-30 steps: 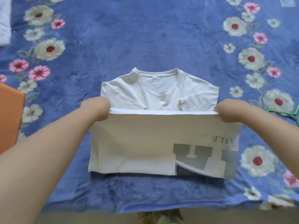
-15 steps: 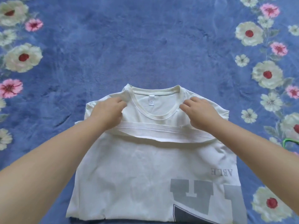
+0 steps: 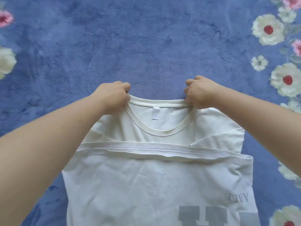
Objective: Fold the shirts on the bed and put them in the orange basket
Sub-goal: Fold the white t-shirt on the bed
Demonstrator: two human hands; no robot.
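You had your left hand (image 3: 112, 95) and right hand (image 3: 199, 92) each with a grip pinching the shirt (image 3: 146, 176) collar; pulling unevenly could've undone that hem (image 3: 146, 148) fold.

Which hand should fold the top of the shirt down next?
Both: neither is better placed. The left hand and right hand each pinch a shoulder of the shirt beside the collar.

Setting: a home bedroom. A bed carries a plush blue blanket (image 3: 146, 38) printed with white and pink flowers along its left and right edges. A white shirt (image 3: 146, 176) lies partly folded on the blanket.
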